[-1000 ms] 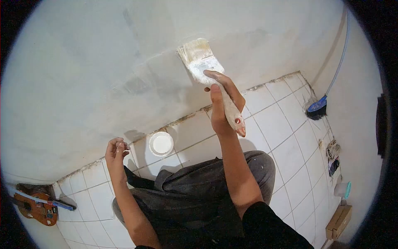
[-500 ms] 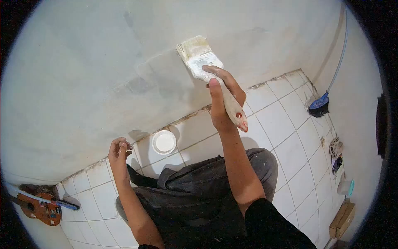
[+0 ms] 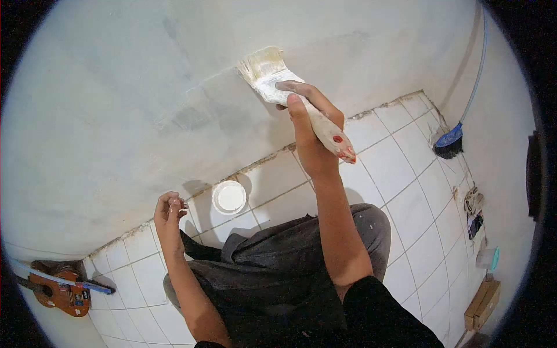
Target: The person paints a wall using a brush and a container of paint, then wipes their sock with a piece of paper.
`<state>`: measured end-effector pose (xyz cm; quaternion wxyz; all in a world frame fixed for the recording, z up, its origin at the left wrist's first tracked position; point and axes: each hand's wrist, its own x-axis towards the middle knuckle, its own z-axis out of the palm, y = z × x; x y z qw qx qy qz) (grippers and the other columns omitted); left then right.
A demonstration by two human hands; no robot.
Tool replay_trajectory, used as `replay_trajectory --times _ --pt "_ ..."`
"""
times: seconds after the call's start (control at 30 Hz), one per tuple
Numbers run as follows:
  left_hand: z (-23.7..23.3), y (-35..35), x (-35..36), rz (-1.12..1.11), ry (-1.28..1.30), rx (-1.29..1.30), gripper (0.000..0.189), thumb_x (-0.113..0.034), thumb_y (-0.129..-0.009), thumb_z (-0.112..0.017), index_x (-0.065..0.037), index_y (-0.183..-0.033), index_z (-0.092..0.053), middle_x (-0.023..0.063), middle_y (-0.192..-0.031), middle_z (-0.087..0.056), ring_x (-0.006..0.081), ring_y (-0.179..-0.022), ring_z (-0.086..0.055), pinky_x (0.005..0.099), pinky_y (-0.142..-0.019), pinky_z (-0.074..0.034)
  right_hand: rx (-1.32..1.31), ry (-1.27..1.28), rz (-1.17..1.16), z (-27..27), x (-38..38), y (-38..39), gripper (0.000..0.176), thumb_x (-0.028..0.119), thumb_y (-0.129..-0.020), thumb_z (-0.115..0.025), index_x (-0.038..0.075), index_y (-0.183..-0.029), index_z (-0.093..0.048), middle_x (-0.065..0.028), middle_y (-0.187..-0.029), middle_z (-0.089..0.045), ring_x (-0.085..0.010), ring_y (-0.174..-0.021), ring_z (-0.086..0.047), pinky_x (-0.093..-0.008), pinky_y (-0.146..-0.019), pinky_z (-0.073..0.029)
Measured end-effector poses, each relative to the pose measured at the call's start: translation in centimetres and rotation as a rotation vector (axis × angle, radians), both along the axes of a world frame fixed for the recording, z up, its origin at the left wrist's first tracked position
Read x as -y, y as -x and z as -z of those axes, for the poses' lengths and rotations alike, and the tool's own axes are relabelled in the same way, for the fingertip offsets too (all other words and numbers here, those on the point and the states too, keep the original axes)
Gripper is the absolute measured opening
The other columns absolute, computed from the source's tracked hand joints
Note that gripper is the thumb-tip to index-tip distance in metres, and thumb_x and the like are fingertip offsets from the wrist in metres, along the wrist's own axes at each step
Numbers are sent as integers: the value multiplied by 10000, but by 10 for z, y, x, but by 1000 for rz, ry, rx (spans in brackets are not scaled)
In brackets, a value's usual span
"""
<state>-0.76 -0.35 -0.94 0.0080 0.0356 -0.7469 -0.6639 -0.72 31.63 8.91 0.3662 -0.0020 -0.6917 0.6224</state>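
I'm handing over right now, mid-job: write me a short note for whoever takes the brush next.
Right hand: gripping the paintbrush by its handle, bristles against the wall.
Left hand: empty, fingers loosely curled, held low beside the knee.
Paint pot: open, on the tiled floor at the foot of the wall, between the hands.
Done: the wall around the brush looks pale and coated.
Left: a greyer patch to the left of the brush seems uncovered.
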Motion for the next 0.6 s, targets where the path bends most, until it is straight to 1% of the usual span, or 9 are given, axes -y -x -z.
replay_trajectory --times 0.07,0.13,0.17,0.23,0.33,0.37,0.4,0.47,0.6 --pt "-1 0 -1 -3 9 2 227 -266 -935 -636 -88 -1074 -613 14 -913 -594 130 -858 -582 275 -756 -460 -106 -45 63 -10 1 -8 275 188 -960 -567 7 -1152 -646 -86 -940 -674 -96 -757 -570 -247 -698 -482" --pt "-2 -2 -2 -8 22 8 234 -274 -934 -640 -89 -1074 -613 15 -912 -595 131 -855 -583 277 -755 -461 -66 -14 31 -29 4 -16 277 190 -963 -572 2 -1153 -642 -98 -945 -668 -101 -768 -572 -242 -713 -480" --pt "-4 -2 -3 -6 17 2 234 -274 -935 -639 -88 -1074 -614 15 -913 -596 130 -856 -583 275 -754 -462 -111 -18 41 -34 8 -14 278 192 -965 -573 0 -1154 -639 -93 -939 -663 -98 -769 -568 -241 -713 -477" --pt "-3 -3 -4 -2 17 1 233 -275 -937 -639 -88 -1074 -615 15 -913 -598 129 -857 -583 274 -753 -462 -228 -49 25 -26 6 0 279 190 -964 -576 -10 -1150 -634 -71 -878 -650 -84 -735 -557 -237 -674 -471" --pt "-2 -2 -4 3 27 -3 228 -270 -943 -633 -84 -1074 -617 16 -919 -600 127 -860 -582 270 -756 -462 -153 -70 -24 -19 -2 4 285 196 -962 -580 -18 -1140 -641 -67 -824 -648 -75 -708 -557 -237 -636 -466" --pt "-2 -2 -3 0 29 -6 223 -266 -945 -631 -85 -1075 -618 16 -920 -601 126 -859 -583 270 -754 -463 -50 -2 -43 -22 -5 -5 291 199 -955 -587 -23 -1131 -650 -69 -783 -644 -74 -690 -559 -231 -617 -460" --pt "-1 -2 -3 -2 30 -10 218 -262 -947 -628 -86 -1076 -620 16 -922 -602 126 -858 -584 270 -753 -463 -53 -3 -45 -25 -7 -9 291 199 -955 -587 -23 -1131 -650 -69 -783 -644 -74 -690 -559 -231 -617 -460" --pt "1 -2 -2 -5 24 -13 217 -263 -947 -630 -89 -1075 -621 17 -923 -603 127 -855 -586 272 -751 -466 13 -30 -22 -30 -12 -14 304 201 -947 -589 -10 -1152 -667 -82 -926 -697 -98 -717 -591 -239 -668 -465" --pt "2 -1 0 -4 20 -4 214 -264 -946 -633 -91 -1073 -624 19 -924 -605 129 -849 -593 274 -745 -471 -30 -62 82 -43 -4 -24 308 204 -940 -581 -1 -1152 -671 -86 -950 -695 -107 -755 -604 -244 -689 -473"
